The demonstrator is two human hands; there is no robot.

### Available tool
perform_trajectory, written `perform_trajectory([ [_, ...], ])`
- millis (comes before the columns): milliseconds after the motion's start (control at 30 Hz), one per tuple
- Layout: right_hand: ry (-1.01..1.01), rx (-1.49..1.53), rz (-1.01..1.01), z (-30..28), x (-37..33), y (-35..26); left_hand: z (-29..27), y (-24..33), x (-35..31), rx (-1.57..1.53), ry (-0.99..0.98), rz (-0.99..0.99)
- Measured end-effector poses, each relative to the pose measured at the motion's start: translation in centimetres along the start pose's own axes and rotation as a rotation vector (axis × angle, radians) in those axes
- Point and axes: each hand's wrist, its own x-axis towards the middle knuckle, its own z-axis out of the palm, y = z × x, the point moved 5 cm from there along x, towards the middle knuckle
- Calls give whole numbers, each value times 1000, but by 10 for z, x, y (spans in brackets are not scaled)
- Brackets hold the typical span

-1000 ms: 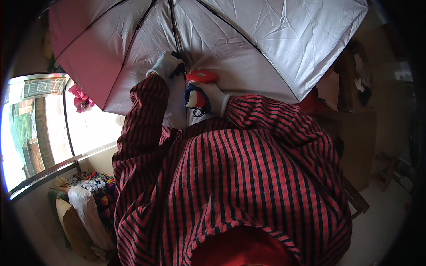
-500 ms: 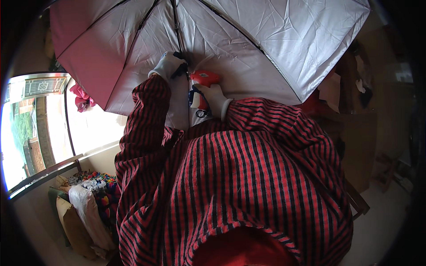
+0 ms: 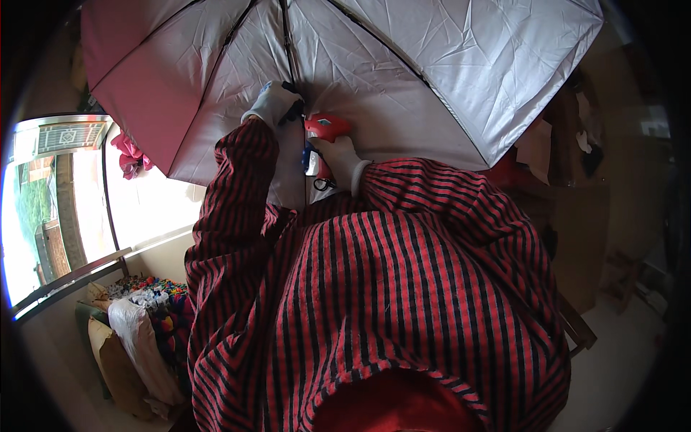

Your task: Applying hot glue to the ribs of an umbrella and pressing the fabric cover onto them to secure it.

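An opened umbrella [image 3: 381, 108], silvery inside with dark ribs and a pinkish left panel, spreads across the far side in front of me. My left hand [image 3: 275, 104], in a white glove with dark blue finger pads, is closed at a dark rib [image 3: 288, 50] near the middle of the canopy. Just to its right and nearer me, my gloved right hand [image 3: 341, 157] grips a red gun-shaped hand tool [image 3: 328, 127]. The tool's head points toward the rib, and a black loop [image 3: 324, 184] hangs at its lower end. Its exact kind I cannot make out.
Stuffed sacks [image 3: 137, 345] and a pile of colourful small pieces [image 3: 155, 289] stand at the lower left. A bright window [image 3: 86, 201] is beyond them, near a pink bundle [image 3: 131, 156]. Brown wooden furniture [image 3: 576, 223] lies to the right.
The right hand and the red tool have shifted slightly left, closer to the rib. The left hand stays nearly in place, and the umbrella has barely moved.
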Motion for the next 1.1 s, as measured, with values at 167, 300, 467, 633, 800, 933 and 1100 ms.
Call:
perform_trajectory([
  [167,-203,207,154,-1,8,6,-1,-4,11,17,7,93],
  [300,-249,256,276,-5,10,7,-2,-5,11,19,-51,72],
  [467,-291,299,326,-8,9,3,-5,-1,6,35,-98,136],
  [633,-279,361,362,-9,19,12,-8,6,-8,37,-101,85],
  [800,-187,237,187,3,16,5,-5,19,-16,15,-74,109],
  [933,-218,114,-20,9,4,-38,-75,15,-4,396,431,242],
  [1100,-240,-130,-628,15,7,-114,-184,-33,17,565,540,-11],
])
